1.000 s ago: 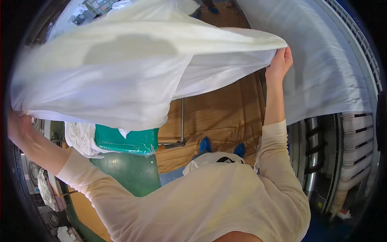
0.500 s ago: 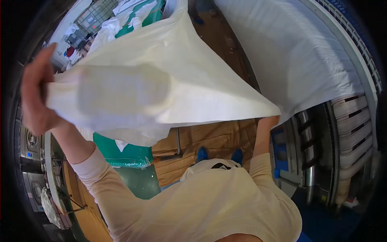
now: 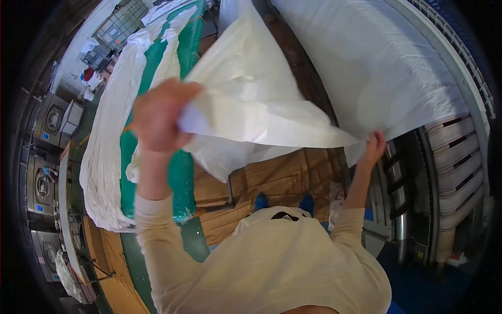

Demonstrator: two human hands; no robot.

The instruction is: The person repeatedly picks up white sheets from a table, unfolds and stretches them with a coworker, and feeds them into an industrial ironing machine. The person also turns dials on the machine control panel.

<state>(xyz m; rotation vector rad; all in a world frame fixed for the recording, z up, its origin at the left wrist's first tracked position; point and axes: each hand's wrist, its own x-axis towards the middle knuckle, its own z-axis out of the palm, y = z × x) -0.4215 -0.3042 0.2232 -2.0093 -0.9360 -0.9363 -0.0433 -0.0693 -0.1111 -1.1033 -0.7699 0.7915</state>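
A large white sheet point(image 3: 261, 120) is stretched between my two hands, its near edge folded over and its far part rising to a peak. My left hand point(image 3: 163, 116), blurred by motion, is closed around the sheet's left end. At the other end, my right hand point(image 3: 373, 148) is closed on the sheet's corner, beside the machine's front edge. The fingertips of that hand are partly hidden by cloth. White fabric point(image 3: 376, 68) covers the sloping surface of the machine to my right.
Pale slatted belts point(image 3: 454, 172) and a metal roller point(image 3: 400, 193) are at right. On my left, a green-covered table point(image 3: 180, 183) carries long bunched white cloths point(image 3: 107, 157). Front-loading washers point(image 3: 44, 183) line the far left. Brown sheeting point(image 3: 282, 178) covers the floor.
My left hand has swept rightward, bringing its end of the sheet closer to my right hand. The sheet has slackened and folded, uncovering the green table. My right hand has shifted slightly right.
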